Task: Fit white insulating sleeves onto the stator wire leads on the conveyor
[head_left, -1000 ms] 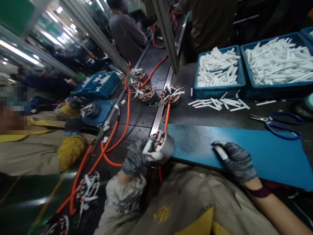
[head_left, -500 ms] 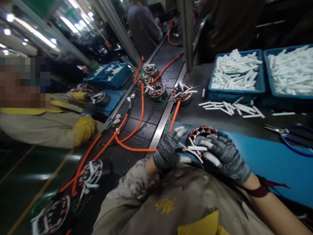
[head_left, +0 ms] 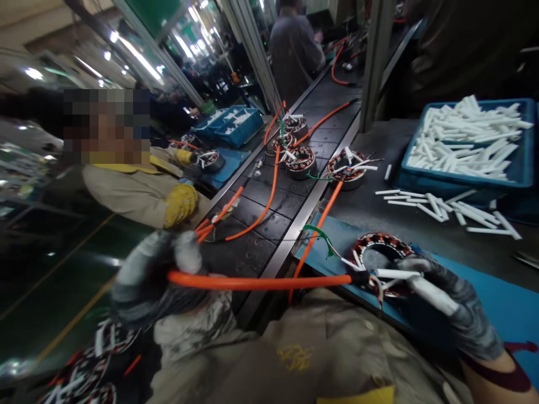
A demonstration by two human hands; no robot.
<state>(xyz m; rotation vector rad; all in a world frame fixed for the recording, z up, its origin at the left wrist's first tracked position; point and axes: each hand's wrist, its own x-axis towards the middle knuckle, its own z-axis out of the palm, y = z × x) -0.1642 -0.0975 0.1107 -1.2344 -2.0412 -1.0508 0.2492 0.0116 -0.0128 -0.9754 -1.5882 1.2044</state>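
Note:
My left hand, in a grey glove with white fingertips, is closed around one end of an orange cable. The cable stretches nearly level across my front to a copper-wound motor stator on the blue mat. My right hand, gloved alike, grips the stator's right side, thumb low and fingers over the rim. Beside its thumb, a white sleeve tube lies across the front of the windings. Thin leads and a green wire come out at the stator's left.
A blue bin full of white tubes stands at the back right, with loose tubes before it. Several stators with orange cables sit along the conveyor; another stator rests at its right edge. Across it works a person in yellow gloves.
My left hand has moved from beside the stator far to the left, with the orange cable in its grasp. The right hand stays on the stator. The view has turned left.

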